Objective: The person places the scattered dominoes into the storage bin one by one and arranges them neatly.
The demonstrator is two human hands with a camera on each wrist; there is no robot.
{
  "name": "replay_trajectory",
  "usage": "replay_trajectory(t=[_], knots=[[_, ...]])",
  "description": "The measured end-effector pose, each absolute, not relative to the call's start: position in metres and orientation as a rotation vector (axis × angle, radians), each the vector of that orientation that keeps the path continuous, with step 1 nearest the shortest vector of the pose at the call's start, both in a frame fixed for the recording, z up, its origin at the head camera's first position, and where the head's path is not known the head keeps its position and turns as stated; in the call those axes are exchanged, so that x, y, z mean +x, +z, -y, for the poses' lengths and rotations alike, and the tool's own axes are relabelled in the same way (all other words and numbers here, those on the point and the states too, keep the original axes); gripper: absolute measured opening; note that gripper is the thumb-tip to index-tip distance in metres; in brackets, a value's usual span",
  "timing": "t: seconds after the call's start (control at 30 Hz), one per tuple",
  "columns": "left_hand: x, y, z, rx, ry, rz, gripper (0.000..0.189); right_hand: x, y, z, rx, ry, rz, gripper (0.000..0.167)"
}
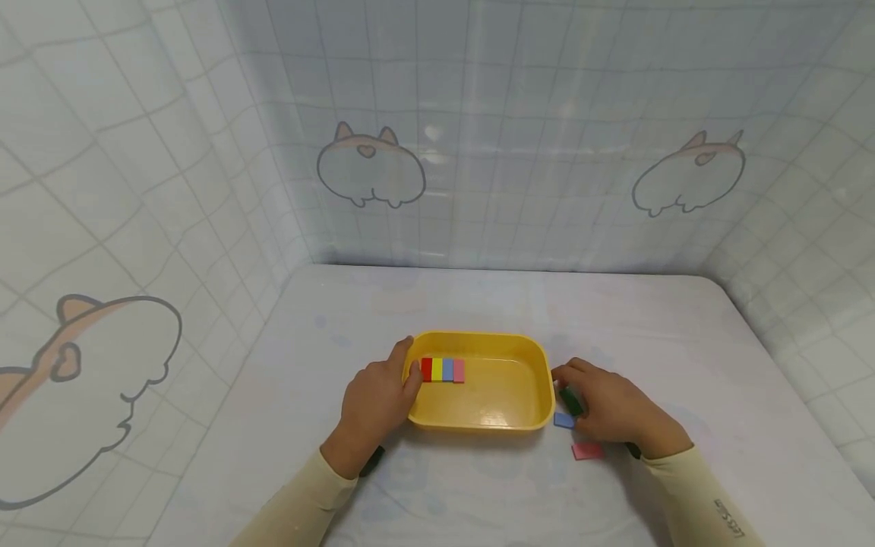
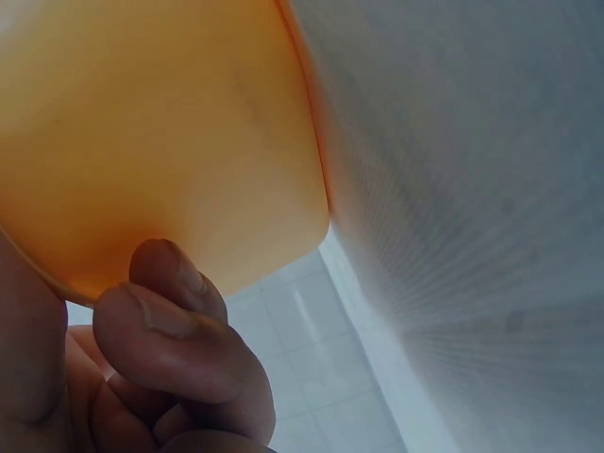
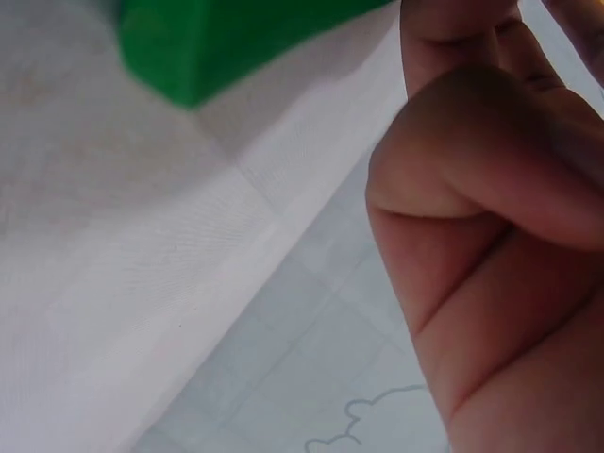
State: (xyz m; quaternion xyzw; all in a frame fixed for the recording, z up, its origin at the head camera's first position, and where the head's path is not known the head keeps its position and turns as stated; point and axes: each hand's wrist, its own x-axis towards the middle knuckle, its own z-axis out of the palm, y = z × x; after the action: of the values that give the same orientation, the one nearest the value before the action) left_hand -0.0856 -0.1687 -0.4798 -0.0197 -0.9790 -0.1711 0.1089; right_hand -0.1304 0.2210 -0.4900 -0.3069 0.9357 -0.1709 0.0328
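Note:
In the head view my left hand (image 1: 378,397) grips the left side of a yellow plastic tray (image 1: 506,420), thumb over its rim. Its fingers press the tray's outer wall (image 2: 160,142) in the left wrist view. Inside, at the left, lie red (image 1: 427,370), yellow (image 1: 437,370), blue (image 1: 447,370) and pink (image 1: 459,371) tiles, side by side in a row. My right hand (image 1: 611,404) bends down beside the tray's right end, over a dark green block (image 1: 571,401). A green block (image 3: 189,47) shows close to its fingers in the right wrist view; whether they pinch it I cannot tell.
A loose blue tile (image 1: 563,420) lies just left of my right hand, by the tray's corner. Nearer to me is a pink tile (image 1: 587,451). The white-covered table (image 1: 478,494) is bounded by grid-patterned cloth walls (image 1: 533,137) at the back and sides.

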Motion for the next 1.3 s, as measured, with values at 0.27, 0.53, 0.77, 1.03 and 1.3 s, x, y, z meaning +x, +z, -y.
replay_trajectory(t=[0.27,0.53,0.77,1.03,1.3], knots=[[-0.087,-0.483,0.171,-0.076,-0.513,2.867,0.055,-0.132,-0.493,-0.222,-0.975,-0.499,-2.914,0.065],[-0.087,-0.487,0.174,-0.080,-0.514,2.860,0.054,-0.133,-0.490,-0.221,-0.915,-0.503,-2.905,0.066],[-0.087,-0.486,0.175,-0.082,-0.514,2.867,0.055,-0.133,-0.482,-0.217,-0.830,-0.431,-2.892,0.068],[-0.088,-0.485,0.175,-0.077,-0.526,2.875,0.055,-0.140,-0.473,-0.219,-0.752,-0.379,-2.841,0.066],[-0.092,-0.490,0.174,-0.061,-0.512,2.884,0.056,-0.153,-0.461,-0.218,-0.647,-0.445,-2.825,0.060]])
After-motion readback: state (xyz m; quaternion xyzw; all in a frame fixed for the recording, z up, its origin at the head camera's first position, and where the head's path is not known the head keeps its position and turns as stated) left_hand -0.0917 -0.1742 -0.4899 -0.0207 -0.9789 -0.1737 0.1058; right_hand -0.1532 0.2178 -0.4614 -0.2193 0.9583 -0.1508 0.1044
